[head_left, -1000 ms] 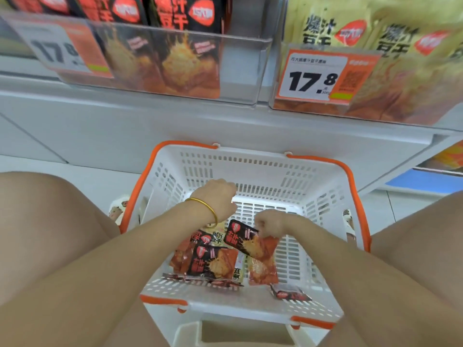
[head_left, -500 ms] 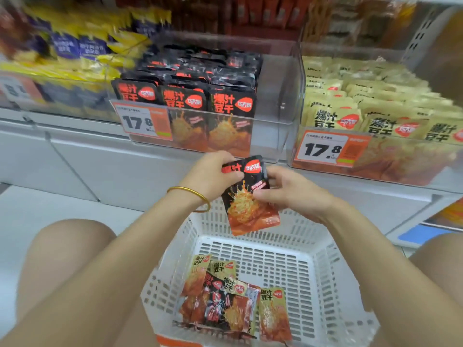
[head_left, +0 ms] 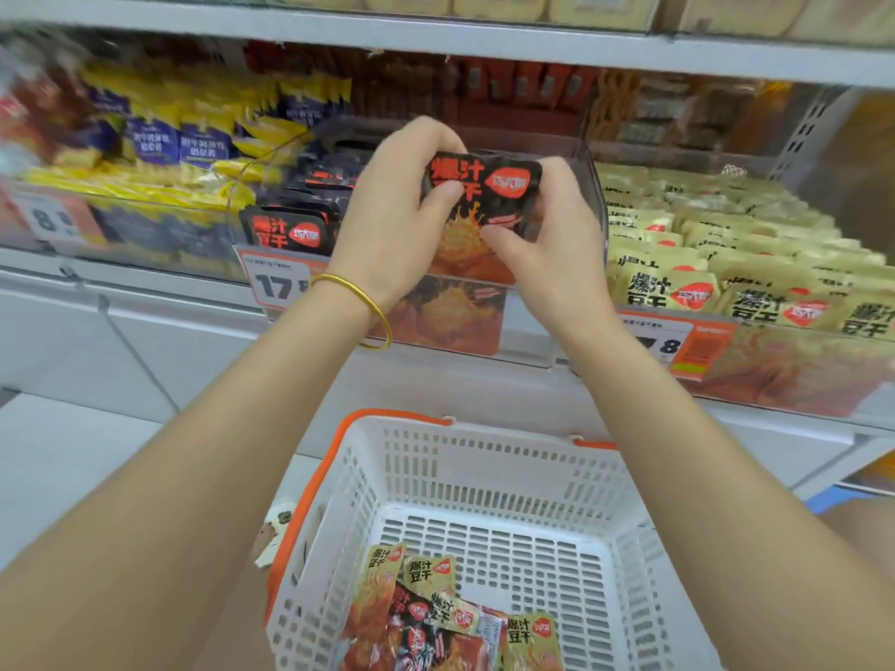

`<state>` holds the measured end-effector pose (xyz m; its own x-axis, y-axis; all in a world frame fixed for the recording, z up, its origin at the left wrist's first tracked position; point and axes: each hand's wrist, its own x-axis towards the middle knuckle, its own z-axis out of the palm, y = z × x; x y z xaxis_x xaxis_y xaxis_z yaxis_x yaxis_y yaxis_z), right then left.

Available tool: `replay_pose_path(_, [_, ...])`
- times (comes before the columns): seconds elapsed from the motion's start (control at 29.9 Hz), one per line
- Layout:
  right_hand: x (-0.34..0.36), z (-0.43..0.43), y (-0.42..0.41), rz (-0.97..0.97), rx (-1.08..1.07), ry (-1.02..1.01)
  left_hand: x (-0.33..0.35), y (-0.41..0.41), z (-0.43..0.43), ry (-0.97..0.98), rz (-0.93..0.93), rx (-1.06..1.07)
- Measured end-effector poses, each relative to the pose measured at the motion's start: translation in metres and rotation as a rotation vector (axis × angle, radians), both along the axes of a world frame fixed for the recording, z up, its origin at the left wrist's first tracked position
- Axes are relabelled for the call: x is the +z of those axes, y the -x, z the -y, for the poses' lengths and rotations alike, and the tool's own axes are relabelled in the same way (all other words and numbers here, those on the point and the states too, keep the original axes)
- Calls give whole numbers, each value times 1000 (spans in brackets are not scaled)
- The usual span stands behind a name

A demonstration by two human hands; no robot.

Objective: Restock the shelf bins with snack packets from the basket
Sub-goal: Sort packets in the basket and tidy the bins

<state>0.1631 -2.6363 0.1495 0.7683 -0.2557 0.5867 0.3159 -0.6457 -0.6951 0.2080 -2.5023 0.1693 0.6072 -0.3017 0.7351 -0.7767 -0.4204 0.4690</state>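
Head view shows you mid-restock: your left hand [head_left: 394,210] and right hand [head_left: 542,234] both pinch 1 black-and-red snack packet [head_left: 477,201] at the centre of the frame, thumbs on its printed face and fingers curled behind it. You hold it upright over the front of the middle clear bin [head_left: 593,186], the one holding matching black packets [head_left: 285,230] that stand in a row at centre left.

Judging by this, the packet is not yet seated, so this placement is unfinished. The white basket with orange rim [head_left: 484,457] at the bottom centre has a small pile left [head_left: 436,617] in its lower left corner: a few yellow packets and some black-and-red ones, overlapping so that you cannot count them exactly. The yellow ones look meant for the bin of yellow packets [head_left: 726,278] at the right of the frame, which already looks well filled. So several trips seem left.

Writing you can read: the held packet carries large orange characters 爆汁豆干 beside a red logo badge whose lettering is too small to make out. The yellow packets show the same 4 characters in black. The price tag [head_left: 278,283] under the black bin reads "17" before your wrist cuts it off; the right tag [head_left: 671,343] shows only an "8". A gold bangle [head_left: 361,302] sits on your left wrist.
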Motion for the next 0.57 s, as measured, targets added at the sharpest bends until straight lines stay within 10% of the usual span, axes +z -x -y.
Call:
replay_pose_path(0.27, [-22,-5,3,-201,-231,548,-37,-16,-1,-298,115,260])
replay_pose_path(0.57, [-30,-15,-9,-270,-294,651,-60,-20,-14,-382,237,378])
